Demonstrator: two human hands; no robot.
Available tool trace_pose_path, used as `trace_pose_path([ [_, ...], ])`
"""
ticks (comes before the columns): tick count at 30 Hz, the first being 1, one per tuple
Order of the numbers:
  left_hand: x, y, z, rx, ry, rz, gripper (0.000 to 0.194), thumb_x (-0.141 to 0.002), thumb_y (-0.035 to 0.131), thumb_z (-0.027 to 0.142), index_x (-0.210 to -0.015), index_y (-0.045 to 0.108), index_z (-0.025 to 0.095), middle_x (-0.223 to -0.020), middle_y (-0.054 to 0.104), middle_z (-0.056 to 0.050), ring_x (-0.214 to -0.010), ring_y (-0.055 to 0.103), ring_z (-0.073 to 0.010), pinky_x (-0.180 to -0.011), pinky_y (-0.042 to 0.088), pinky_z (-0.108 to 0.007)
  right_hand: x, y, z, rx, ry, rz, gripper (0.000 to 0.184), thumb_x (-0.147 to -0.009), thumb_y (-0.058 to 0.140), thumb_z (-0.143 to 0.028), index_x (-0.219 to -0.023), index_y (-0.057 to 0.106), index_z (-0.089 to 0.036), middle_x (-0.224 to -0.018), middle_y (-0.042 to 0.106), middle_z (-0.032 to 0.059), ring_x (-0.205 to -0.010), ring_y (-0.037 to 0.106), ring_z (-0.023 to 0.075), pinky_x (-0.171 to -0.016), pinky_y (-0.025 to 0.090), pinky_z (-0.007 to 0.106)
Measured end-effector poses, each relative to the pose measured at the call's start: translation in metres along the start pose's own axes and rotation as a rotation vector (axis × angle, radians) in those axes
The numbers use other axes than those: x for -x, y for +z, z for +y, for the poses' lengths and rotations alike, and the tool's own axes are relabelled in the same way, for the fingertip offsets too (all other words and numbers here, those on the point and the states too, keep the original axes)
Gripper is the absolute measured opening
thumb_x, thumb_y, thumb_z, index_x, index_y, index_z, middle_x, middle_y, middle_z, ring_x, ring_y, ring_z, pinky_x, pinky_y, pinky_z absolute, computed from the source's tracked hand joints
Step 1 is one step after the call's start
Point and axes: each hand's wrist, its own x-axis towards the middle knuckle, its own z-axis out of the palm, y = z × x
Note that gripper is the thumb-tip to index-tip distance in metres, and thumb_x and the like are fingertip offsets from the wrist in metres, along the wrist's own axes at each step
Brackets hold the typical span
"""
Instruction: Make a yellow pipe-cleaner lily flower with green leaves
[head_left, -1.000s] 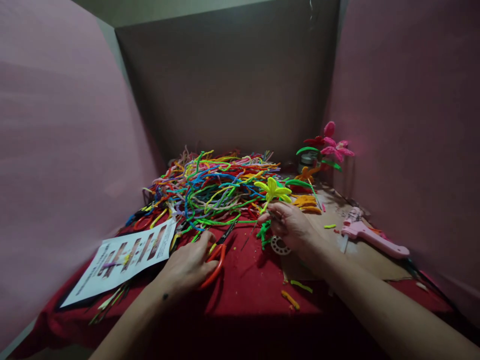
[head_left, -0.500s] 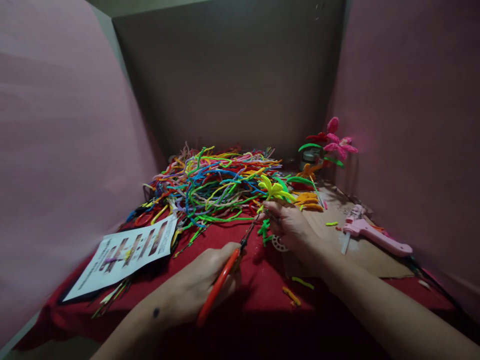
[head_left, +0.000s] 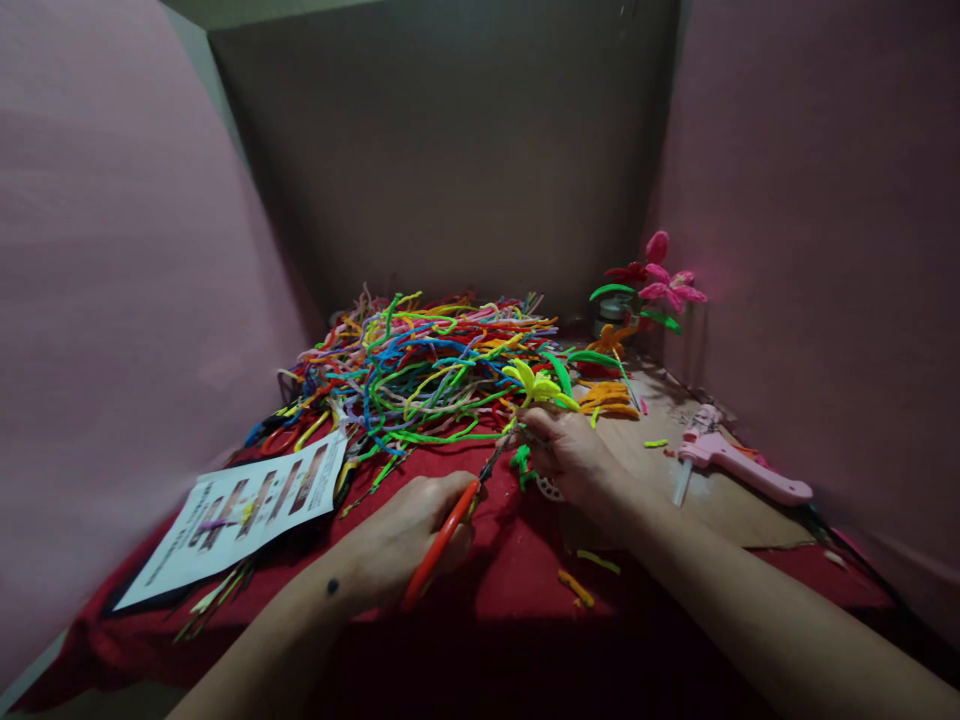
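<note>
My left hand (head_left: 401,535) is closed around the red handles of a pair of scissors (head_left: 450,525), whose dark blades point up and right to the stem under a yellow pipe-cleaner flower (head_left: 536,385). My right hand (head_left: 574,450) pinches that stem, holding the flower upright above the red cloth (head_left: 495,570). A green pipe-cleaner piece (head_left: 521,465) lies just below the fingers, and a small white spool (head_left: 549,490) peeks out from under the right hand.
A big tangle of coloured pipe cleaners (head_left: 420,365) fills the back of the table. A printed instruction sheet (head_left: 232,515) lies at the left. A pink glue gun (head_left: 739,470) rests on brown cardboard (head_left: 675,490) at the right. Pink and red flowers (head_left: 656,280) stand in the back right corner. Cardboard walls enclose the space.
My left hand picked the scissors up off the cloth and brought the blades to the flower's stem. My right hand stayed in place with the flower.
</note>
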Motion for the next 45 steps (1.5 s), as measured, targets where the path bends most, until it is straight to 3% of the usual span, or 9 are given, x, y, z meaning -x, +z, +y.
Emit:
trace_pose_path([
  [10,-0.007,0.004,-0.001,-0.112,0.008,0.035,0.011,-0.076,0.045,0.026,-0.069,0.043,0.018,-0.064,0.046,0.004,-0.058,0.037,-0.0106,-0.053,0.027,-0.022,-0.001,-0.003,0.004,0.012,0.064,0.034,0.021,-0.06,0.06,-0.028,-0.062,0.041,-0.02,-0.041,0.036,-0.0106,-0.03,0.017,0.0015,-0.032,0.009,0.019],
  [18,-0.008,0.004,0.003,-0.223,-0.007,0.044,0.017,-0.079,0.044,0.033,-0.072,0.046,0.018,-0.067,0.052,0.001,-0.059,0.041,-0.0125,-0.055,0.029,-0.024,0.002,-0.003,0.002,0.008,0.057,0.017,0.021,-0.062,0.06,-0.027,-0.06,0.04,-0.02,-0.037,0.03,-0.0119,-0.029,0.016,0.0017,-0.031,0.009,0.019],
  [23,-0.001,0.001,-0.001,-0.239,0.04,0.014,0.02,-0.082,0.043,0.035,-0.075,0.049,0.018,-0.067,0.052,0.002,-0.058,0.041,-0.011,-0.055,0.03,-0.022,0.0,-0.005,-0.002,0.052,0.065,0.002,0.011,-0.066,0.055,-0.026,-0.068,0.047,-0.019,-0.044,0.054,-0.0057,-0.025,0.017,0.0015,-0.029,0.011,0.019],
  [26,0.009,-0.009,-0.004,-0.234,0.048,0.019,0.024,-0.082,0.043,0.039,-0.075,0.051,0.018,-0.065,0.05,0.003,-0.058,0.041,-0.0102,-0.054,0.032,-0.02,0.0,-0.008,-0.005,0.034,0.083,-0.015,0.01,-0.067,0.054,-0.026,-0.069,0.047,-0.018,-0.05,0.06,-0.0032,-0.025,0.016,0.0008,-0.029,0.011,0.018],
  [30,0.009,-0.021,-0.022,-0.356,-0.024,0.151,0.025,-0.082,0.042,0.041,-0.088,0.055,0.021,-0.069,0.057,0.001,-0.063,0.051,-0.0131,-0.058,0.036,-0.02,-0.001,-0.009,-0.008,-0.006,0.104,-0.049,0.017,-0.069,0.058,-0.029,-0.067,0.045,-0.018,-0.046,0.058,-0.0037,-0.025,0.016,0.0007,-0.029,0.008,0.018],
  [36,-0.016,-0.014,-0.063,-0.577,-0.108,0.202,0.025,-0.081,0.044,0.03,-0.1,0.059,0.024,-0.088,0.065,-0.006,-0.078,0.061,-0.0194,-0.069,0.042,-0.026,-0.001,-0.008,-0.007,-0.015,0.055,-0.076,0.019,-0.07,0.062,-0.031,-0.068,0.05,-0.017,-0.052,0.062,0.0005,-0.027,0.018,0.0001,-0.031,0.006,0.02],
  [38,-0.022,-0.011,-0.062,-0.6,-0.087,0.308,0.028,-0.083,0.042,0.031,-0.104,0.058,0.021,-0.096,0.064,-0.009,-0.082,0.061,-0.0214,-0.073,0.043,-0.03,-0.001,-0.007,-0.007,-0.017,0.05,-0.088,0.018,-0.07,0.063,-0.031,-0.069,0.052,-0.016,-0.051,0.061,-0.0003,-0.027,0.018,0.0001,-0.032,0.006,0.021],
  [41,-0.031,-0.008,-0.044,-0.43,0.011,0.496,0.032,-0.085,0.04,0.038,-0.102,0.058,0.017,-0.101,0.063,-0.01,-0.091,0.059,-0.0216,-0.079,0.043,-0.031,0.0,-0.007,-0.008,-0.019,0.043,-0.092,0.018,-0.07,0.065,-0.03,-0.069,0.053,-0.017,-0.047,0.057,-0.0034,-0.027,0.018,0.0003,-0.033,0.006,0.021],
  [45,-0.046,-0.003,-0.014,-0.067,0.15,0.429,0.03,-0.083,0.045,0.041,-0.1,0.057,0.019,-0.092,0.066,-0.004,-0.083,0.061,-0.0164,-0.073,0.045,-0.026,0.001,-0.005,-0.009,-0.036,-0.02,-0.107,0.019,-0.067,0.068,-0.029,-0.071,0.054,-0.018,-0.045,0.053,-0.0059,-0.03,0.02,0.0016,-0.034,0.008,0.021],
])
